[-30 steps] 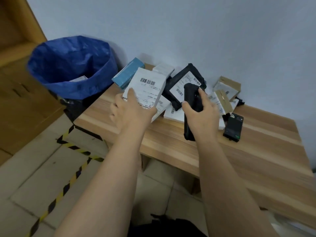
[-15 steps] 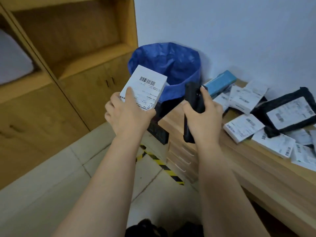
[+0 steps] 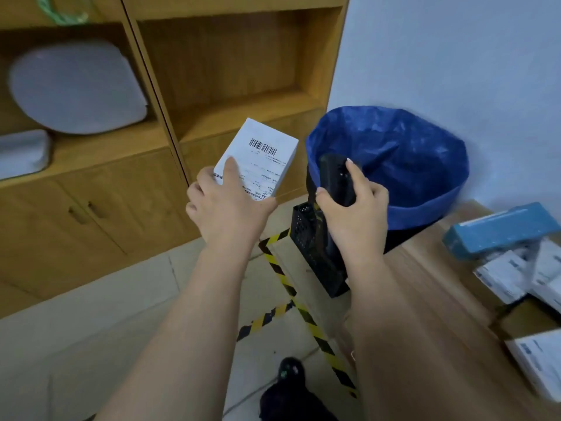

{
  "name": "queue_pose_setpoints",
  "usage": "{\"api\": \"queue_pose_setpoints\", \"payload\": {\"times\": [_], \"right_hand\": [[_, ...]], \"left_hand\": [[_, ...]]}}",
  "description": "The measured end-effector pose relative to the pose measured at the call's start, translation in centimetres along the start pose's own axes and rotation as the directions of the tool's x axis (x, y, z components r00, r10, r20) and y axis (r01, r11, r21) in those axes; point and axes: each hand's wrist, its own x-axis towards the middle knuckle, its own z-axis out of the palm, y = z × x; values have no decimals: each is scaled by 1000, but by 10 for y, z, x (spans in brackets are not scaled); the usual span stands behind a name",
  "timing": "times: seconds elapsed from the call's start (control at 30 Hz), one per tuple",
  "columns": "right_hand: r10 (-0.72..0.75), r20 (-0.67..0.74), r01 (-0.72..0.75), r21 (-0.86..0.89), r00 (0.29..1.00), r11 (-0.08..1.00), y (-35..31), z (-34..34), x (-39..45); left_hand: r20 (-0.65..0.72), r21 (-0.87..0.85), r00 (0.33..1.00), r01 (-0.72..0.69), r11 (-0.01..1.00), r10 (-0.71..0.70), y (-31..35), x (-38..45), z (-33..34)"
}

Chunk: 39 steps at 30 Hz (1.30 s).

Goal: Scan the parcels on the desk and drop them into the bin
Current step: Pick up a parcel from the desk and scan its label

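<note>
While the left hand grips a white parcel with its barcode label facing up, beside the bin and past the desk's left edge, the right hand is closed around a black scanner. More parcels lie near the desk's right edge.

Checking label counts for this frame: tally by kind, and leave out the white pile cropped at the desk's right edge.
white parcel, held in the left hand: 1
black scanner, held in the right hand: 1
blue box on the desk: 1
blue-lined bin: 1
Total: 4
</note>
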Motion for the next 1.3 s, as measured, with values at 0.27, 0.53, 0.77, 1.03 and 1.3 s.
{"api": "queue_pose_setpoints", "payload": {"times": [0.27, 0.53, 0.77, 1.03, 1.3], "right_hand": [[-86, 82, 89, -39, 993, 995, -23, 67, 116], [-51, 73, 51, -10, 996, 999, -35, 148, 199], [62, -48, -60, 37, 997, 998, -57, 217, 273], [277, -258, -269, 69, 925, 961, -49, 224, 321], [416, -452, -408, 120, 789, 905, 21, 165, 373]], "left_hand": [[-46, -5, 996, 73, 997, -73, 24, 108, 32], [-7, 33, 998, 60, 998, -60, 15, 216, 68], [65, 46, 993, -101, 994, 98, 26, 344, 94], [244, 0, 919, -319, 948, 309, 80, 410, 139], [372, -119, 783, -492, 862, 498, 179, 404, 219]]}}
